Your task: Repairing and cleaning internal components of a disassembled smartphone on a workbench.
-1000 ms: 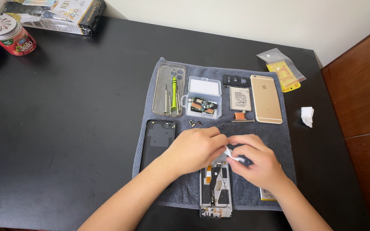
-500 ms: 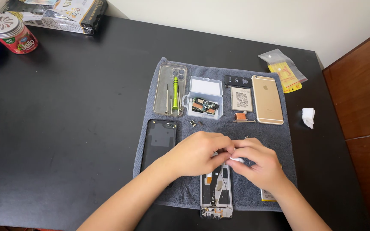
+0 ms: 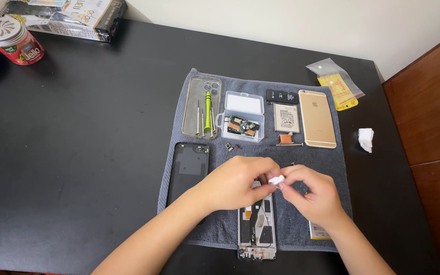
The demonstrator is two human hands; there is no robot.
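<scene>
My left hand (image 3: 238,181) and my right hand (image 3: 314,193) meet over a grey towel (image 3: 286,158), both pinching a small white wad (image 3: 276,179) between the fingertips. Just below them lies an opened phone frame (image 3: 256,229) with its insides showing, partly hidden by my left hand. A black phone back cover (image 3: 189,170) rests left of my left hand. What the wad is made of I cannot tell.
On the towel lie a clear case holding a green screwdriver (image 3: 208,109), a clear parts box (image 3: 241,119), a battery (image 3: 286,117), a gold phone (image 3: 317,118) and small screws (image 3: 232,147). A plastic bag (image 3: 338,85), a white scrap (image 3: 365,138) and a red jar (image 3: 12,39) sit on the black table.
Both hands stay over the phone frame; the fingers have shifted slightly and the white wad now sits pinched between both hands' fingertips.
</scene>
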